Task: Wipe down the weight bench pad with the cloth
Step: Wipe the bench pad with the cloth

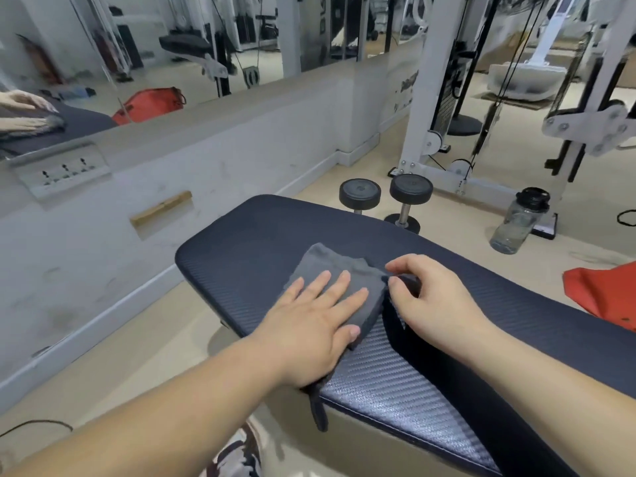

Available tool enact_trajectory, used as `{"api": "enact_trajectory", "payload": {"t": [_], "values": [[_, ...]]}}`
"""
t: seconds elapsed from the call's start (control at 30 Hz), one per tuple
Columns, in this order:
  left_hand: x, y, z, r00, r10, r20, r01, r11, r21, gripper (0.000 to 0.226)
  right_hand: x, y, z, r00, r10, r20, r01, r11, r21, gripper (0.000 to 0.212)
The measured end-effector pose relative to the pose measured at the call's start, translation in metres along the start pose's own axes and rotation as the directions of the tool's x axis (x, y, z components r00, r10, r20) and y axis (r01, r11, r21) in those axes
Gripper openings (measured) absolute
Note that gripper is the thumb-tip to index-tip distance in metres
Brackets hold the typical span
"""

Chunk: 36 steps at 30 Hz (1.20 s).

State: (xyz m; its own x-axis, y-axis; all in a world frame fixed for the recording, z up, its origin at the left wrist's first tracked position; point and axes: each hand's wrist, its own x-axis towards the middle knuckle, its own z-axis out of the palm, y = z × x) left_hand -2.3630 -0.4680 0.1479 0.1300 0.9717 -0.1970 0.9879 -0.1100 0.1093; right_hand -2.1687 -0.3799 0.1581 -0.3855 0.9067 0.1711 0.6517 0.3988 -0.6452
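Note:
The dark blue textured bench pad runs from the middle of the view toward the lower right. A grey cloth lies folded on it. My left hand presses flat on the cloth with fingers spread. My right hand pinches the cloth's right edge between thumb and fingers. A dark strip of the cloth hangs over the pad's near edge below my left wrist.
Two black dumbbells stand on the floor beyond the pad. A clear water bottle stands to the right, near a white cable machine. A red bag lies at right. A wall with a mirror runs along the left.

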Motion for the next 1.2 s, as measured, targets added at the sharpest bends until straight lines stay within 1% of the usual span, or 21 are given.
{"api": "enact_trajectory", "payload": {"t": [0.03,0.1,0.17,0.2,0.23,0.3,0.4,0.47,0.5,0.53,0.6,0.67,0.7,0.77,0.83,0.9,0.93,1.0,1.1,1.17,1.2], "values": [[0.002,-0.019,-0.001,0.998,-0.047,-0.03,0.047,0.999,0.005,0.059,0.001,0.0,0.002,1.0,-0.013,0.012,0.013,0.999,-0.031,0.02],[0.005,-0.061,-0.003,0.967,-0.246,-0.073,0.245,0.969,-0.013,0.057,0.002,-0.001,0.006,0.998,-0.034,0.045,0.037,0.996,-0.081,0.022],[0.003,-0.095,-0.006,0.877,-0.476,-0.061,0.47,0.878,-0.092,0.058,0.001,-0.005,0.011,0.995,-0.067,0.078,0.077,0.989,-0.127,0.025],[0.002,-0.102,-0.006,0.839,-0.542,-0.038,0.533,0.834,-0.142,0.059,0.001,-0.008,0.012,0.993,-0.083,0.089,0.095,0.984,-0.148,0.027],[0.001,-0.1,-0.006,0.826,-0.564,-0.018,0.554,0.816,-0.166,0.06,0.001,-0.01,0.014,0.99,-0.095,0.1,0.112,0.979,-0.172,0.028],[-0.002,-0.078,-0.005,0.864,-0.503,-0.026,0.494,0.856,-0.155,0.061,0.001,-0.015,0.017,0.986,-0.116,0.121,0.142,0.963,-0.23,0.031],[-0.015,-0.044,0.001,0.971,-0.222,-0.084,0.212,0.97,-0.117,0.059,0.005,-0.021,0.023,0.984,-0.128,0.122,0.158,0.947,-0.28,0.033],[-0.016,-0.062,0.001,0.986,-0.101,-0.13,0.083,0.986,-0.143,0.058,0.008,-0.024,0.027,0.987,-0.11,0.115,0.139,0.95,-0.279,0.035],[-0.015,-0.081,0.001,0.981,-0.116,-0.154,0.089,0.981,-0.175,0.058,0.009,-0.026,0.029,0.989,-0.099,0.11,0.126,0.955,-0.27,0.036],[-0.014,-0.101,0.001,0.967,-0.181,-0.18,0.143,0.968,-0.208,0.058,0.01,-0.027,0.031,0.99,-0.094,0.105,0.119,0.958,-0.261,0.038],[-0.015,-0.131,0.004,0.895,-0.397,-0.203,0.34,0.903,-0.262,0.056,0.011,-0.03,0.033,0.99,-0.086,0.115,0.113,0.96,-0.256,0.039],[-0.014,-0.129,0.004,0.834,-0.53,-0.149,0.469,0.826,-0.311,0.054,0.012,-0.034,0.036,0.987,-0.081,0.142,0.115,0.96,-0.255,0.041],[-0.01,-0.117,0.003,0.836,-0.535,-0.125,0.481,0.823,-0.301,0.054,0.013,-0.036,0.037,0.985,-0.073,0.154,0.111,0.961,-0.252,0.041],[-0.005,-0.082,-0.003,0.898,-0.424,-0.115,0.387,0.888,-0.246,0.053,0.017,-0.044,0.041,0.985,-0.074,0.158,0.11,0.967,-0.232,0.042],[-0.006,-0.055,-0.004,0.968,-0.212,-0.132,0.184,0.964,-0.193,0.052,0.025,-0.051,0.045,0.986,-0.084,0.145,0.112,0.974,-0.198,0.042],[-0.01,-0.054,-0.001,0.989,-0.054,-0.134,0.027,0.979,-0.2,0.052,0.037,-0.052,0.045,0.987,-0.062,0.15,0.088,0.98,-0.177,0.044],[-0.01,-0.061,-0.001,0.99,-0.031,-0.136,0.0,0.975,-0.222,0.052,0.045,-0.049,0.043,0.986,-0.038,0.16,0.064,0.984,-0.165,0.046],[0.0,-0.087,0.0,0.983,-0.088,-0.161,0.051,0.973,-0.224,0.053,0.065,-0.043,0.034,0.983,0.026,0.181,0.001,0.989,-0.147,0.052],[0.03,-0.13,-0.008,0.922,-0.35,-0.165,0.311,0.924,-0.222,0.054,0.095,-0.032,0.024,0.974,0.122,0.192,-0.095,0.985,-0.141,0.056],[0.052,-0.135,-0.018,0.885,-0.452,-0.112,0.415,0.875,-0.247,0.055,0.112,-0.024,0.024,0.961,0.164,0.224,-0.114,0.969,-0.22,0.062],[0.062,-0.129,-0.02,0.891,-0.445,-0.097,0.411,0.877,-0.248,0.055,0.12,-0.021,0.025,0.953,0.174,0.246,-0.1,0.953,-0.287,0.063]]}}
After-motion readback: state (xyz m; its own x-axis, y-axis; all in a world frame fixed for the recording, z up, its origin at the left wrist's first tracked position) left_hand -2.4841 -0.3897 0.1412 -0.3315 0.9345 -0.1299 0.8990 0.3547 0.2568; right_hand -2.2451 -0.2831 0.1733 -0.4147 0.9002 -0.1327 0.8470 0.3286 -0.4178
